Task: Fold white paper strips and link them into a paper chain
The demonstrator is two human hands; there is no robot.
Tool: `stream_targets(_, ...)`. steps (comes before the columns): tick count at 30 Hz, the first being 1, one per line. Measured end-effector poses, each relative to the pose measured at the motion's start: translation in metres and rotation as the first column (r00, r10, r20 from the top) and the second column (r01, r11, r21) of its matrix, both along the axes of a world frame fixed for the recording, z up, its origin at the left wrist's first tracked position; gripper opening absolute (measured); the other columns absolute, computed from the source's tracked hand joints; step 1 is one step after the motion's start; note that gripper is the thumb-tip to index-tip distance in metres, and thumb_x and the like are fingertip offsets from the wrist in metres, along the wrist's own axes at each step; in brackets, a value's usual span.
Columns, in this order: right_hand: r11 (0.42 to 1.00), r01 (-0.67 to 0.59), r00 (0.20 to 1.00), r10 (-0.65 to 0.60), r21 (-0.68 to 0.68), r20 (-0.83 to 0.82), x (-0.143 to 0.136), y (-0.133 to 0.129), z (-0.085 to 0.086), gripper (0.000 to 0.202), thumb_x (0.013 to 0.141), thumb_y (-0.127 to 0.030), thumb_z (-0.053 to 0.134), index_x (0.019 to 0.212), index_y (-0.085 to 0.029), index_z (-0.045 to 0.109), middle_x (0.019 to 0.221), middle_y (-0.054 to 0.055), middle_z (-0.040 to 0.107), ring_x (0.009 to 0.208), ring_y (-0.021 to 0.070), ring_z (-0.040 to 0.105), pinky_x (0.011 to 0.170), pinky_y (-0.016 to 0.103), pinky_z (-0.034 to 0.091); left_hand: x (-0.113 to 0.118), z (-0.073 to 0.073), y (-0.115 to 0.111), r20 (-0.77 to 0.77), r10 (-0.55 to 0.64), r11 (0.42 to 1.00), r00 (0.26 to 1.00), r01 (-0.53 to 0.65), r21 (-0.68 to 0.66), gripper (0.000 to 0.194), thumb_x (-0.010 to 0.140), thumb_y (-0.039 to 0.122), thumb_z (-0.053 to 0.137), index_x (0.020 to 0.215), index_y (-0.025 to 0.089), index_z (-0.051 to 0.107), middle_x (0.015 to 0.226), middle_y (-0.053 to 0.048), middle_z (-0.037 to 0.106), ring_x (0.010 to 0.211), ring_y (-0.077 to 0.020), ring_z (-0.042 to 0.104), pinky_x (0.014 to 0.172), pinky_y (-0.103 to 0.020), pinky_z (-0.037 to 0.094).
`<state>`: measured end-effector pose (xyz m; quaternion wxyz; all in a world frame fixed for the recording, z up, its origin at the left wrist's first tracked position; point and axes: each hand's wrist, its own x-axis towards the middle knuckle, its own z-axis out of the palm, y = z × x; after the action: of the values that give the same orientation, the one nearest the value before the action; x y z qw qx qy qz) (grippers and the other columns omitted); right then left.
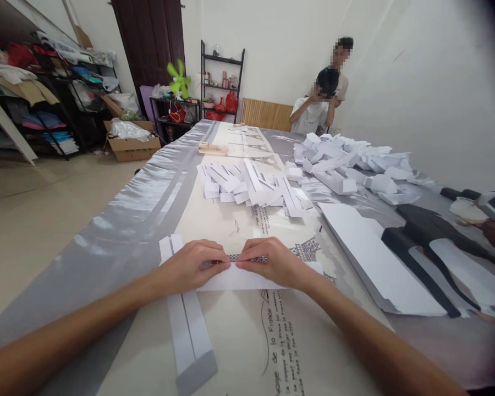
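A white paper strip (247,280) lies crosswise on the printed table cloth in front of me. My left hand (202,264) pinches its far edge near the middle. Close beside it, fingertips almost touching, my right hand (272,261) pinches the same edge. Under my left wrist runs another folded paper strip (190,324), creased along its length, with a greyish flap at the near end. Just beyond my hands sits a pile of folded paper strips (251,184).
A heap of folded paper pieces (350,159) covers the far right of the table. Nearer stands a stack of white paper sheets (367,264) beside a black item (429,231). Two people (322,99) are by the wall. Shelves (223,80) and a cardboard box (132,146) stand behind.
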<state>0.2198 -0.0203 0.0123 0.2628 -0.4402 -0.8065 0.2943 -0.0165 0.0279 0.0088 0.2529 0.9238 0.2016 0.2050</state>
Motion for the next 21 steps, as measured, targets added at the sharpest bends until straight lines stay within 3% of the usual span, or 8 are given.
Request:
stream_targets(5,0.989,-0.083,0.995,0.09,-0.121,0.053,0.035,0.011,0.014,0.02,0.094,-0.038,0.064,0.089,-0.026,0.079,0.085,0.001,0.068,0.071,0.0144,0.058,0.063,0.029,0.045,-0.005,0.009,0.007,0.015,0.014,0.991,1.0,-0.012,-0.132,0.031,0.1,0.034,0.053,0.081,0.017,0.071,0.074,-0.002,0.067,0.065,-0.0134,0.056,0.062,-0.025,0.041)
stream_targets(11,0.992,0.006,0.995,0.007,-0.126,0.1,0.08,0.02,0.02,0.027,0.094,-0.043,0.061,0.085,-0.023,0.076,0.085,0.003,0.067,0.07,0.0151,0.056,0.066,0.031,0.044,-0.02,0.017,0.034,-0.018,0.077,0.953,0.997,-0.079,-0.291,0.034,0.095,0.042,0.057,0.079,0.016,0.072,0.079,-0.003,0.072,0.072,-0.0156,0.062,0.067,-0.023,0.045)
stream_targets(17,0.994,0.083,0.992,-0.075,-0.076,0.105,0.092,0.022,0.02,0.031,0.094,-0.046,0.059,0.082,-0.021,0.072,0.081,0.004,0.065,0.072,0.0169,0.055,0.066,0.032,0.044,-0.039,0.017,0.057,-0.022,0.147,0.951,0.989,-0.147,-0.273,0.037,0.092,0.047,0.06,0.08,0.016,0.073,0.08,-0.003,0.072,0.073,-0.0158,0.061,0.067,-0.022,0.047)
stream_targets(21,0.993,0.107,0.991,-0.103,-0.056,0.085,0.097,0.023,0.019,0.03,0.094,-0.046,0.059,0.08,-0.022,0.07,0.078,0.004,0.065,0.071,0.017,0.054,0.067,0.033,0.044,-0.052,0.015,0.069,-0.059,0.16,0.931,0.985,-0.171,-0.323,0.034,0.091,0.046,0.063,0.082,0.016,0.076,0.067,-0.001,0.066,0.054,-0.0103,0.052,0.051,-0.02,0.04)
